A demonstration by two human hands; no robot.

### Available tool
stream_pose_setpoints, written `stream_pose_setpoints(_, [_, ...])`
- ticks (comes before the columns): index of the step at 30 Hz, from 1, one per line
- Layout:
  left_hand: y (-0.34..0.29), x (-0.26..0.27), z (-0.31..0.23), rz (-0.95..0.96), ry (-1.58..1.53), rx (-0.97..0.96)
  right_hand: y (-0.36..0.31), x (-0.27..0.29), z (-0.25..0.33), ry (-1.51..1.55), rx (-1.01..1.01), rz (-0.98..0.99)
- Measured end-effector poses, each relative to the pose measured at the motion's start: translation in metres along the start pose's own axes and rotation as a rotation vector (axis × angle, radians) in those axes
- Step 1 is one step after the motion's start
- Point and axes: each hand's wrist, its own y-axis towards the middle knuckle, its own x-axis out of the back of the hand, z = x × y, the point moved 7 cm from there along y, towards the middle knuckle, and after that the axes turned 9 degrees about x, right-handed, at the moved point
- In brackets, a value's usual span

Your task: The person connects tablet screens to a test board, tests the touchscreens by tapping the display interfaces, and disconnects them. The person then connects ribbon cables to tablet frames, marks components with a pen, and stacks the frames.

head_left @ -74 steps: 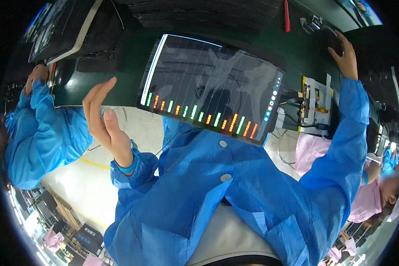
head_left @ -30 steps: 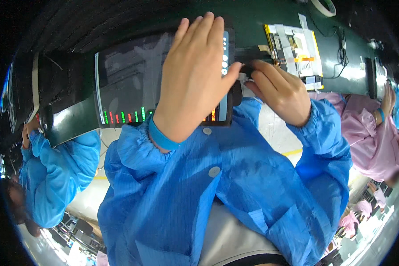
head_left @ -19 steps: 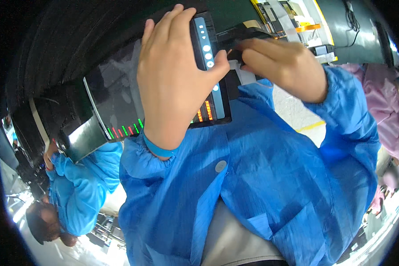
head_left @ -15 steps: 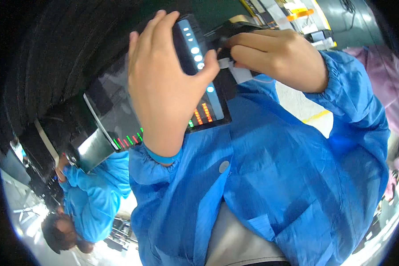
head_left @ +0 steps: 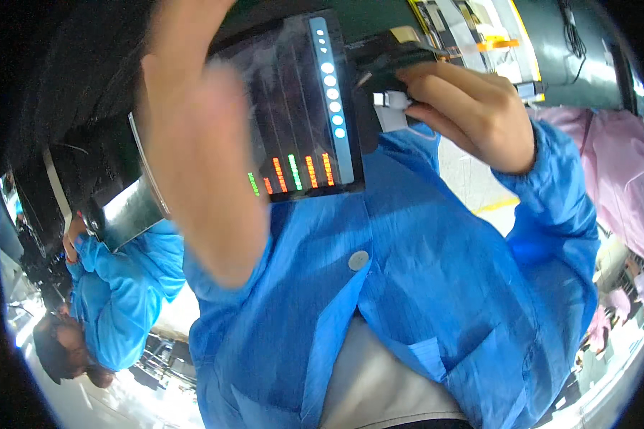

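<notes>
In front of my chest stands a dark flat screen (head_left: 286, 100) with a pale blue strip of round white icons and rows of red and green marks. My left hand (head_left: 204, 129) is smeared by motion over its left part, and its fingers are blurred or cut off at the top. To the right of the screen, my right hand (head_left: 472, 111) pinches a white cable plug (head_left: 389, 99), its metal end pointing left and apart from the screen. A thin white cable (head_left: 426, 133) runs below that hand.
A yellow-edged board (head_left: 519, 21) with papers and an orange item lies at the upper right, beside a black cable (head_left: 571, 32). A person in a blue smock (head_left: 132, 286) works at the left. Pink cloth (head_left: 608, 154) shows at the right.
My left hand has moved up and left, uncovering the icon strip and more of the screen. The plug in my right hand now shows clearly, a little farther right.
</notes>
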Motion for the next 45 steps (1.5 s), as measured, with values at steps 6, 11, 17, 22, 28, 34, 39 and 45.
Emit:
stream_pose_setpoints(6, [-0.028, 0.065, -0.009, -0.292, -0.210, -0.122, -0.001, 0.005, 0.005, -0.071, -0.177, -0.093])
stream_pose_setpoints(11, [-0.062, 0.107, -0.025, -0.492, -0.200, -0.368, 0.004, 0.008, 0.007, -0.196, -0.207, -0.088])
stream_pose_setpoints(17, [-0.071, 0.151, 0.002, -0.251, 0.293, -0.531, 0.007, -0.003, 0.006, -0.112, -0.326, -0.076])
stream_pose_setpoints(22, [-0.079, 0.134, 0.024, 0.120, -1.170, -0.358, 0.000, -0.005, -0.004, 0.097, -0.438, -0.059])
stream_pose_setpoints(28, [-0.072, 0.072, 0.095, -0.111, -0.866, 0.416, -0.007, -0.002, -0.012, 0.106, -0.354, 0.015])
stream_pose_setpoints(34, [-0.066, 0.008, 0.147, -0.020, -0.697, 0.687, -0.010, -0.001, -0.017, 0.144, -0.243, 0.103])
stream_pose_setpoints(39, [-0.081, -0.002, 0.130, 0.052, -0.688, 0.685, -0.003, 0.002, -0.018, 0.123, -0.152, 0.095])
stream_pose_setpoints(45, [-0.075, -0.002, 0.123, 0.120, -0.700, 0.642, 0.000, -0.001, -0.026, 0.121, -0.031, 0.179])
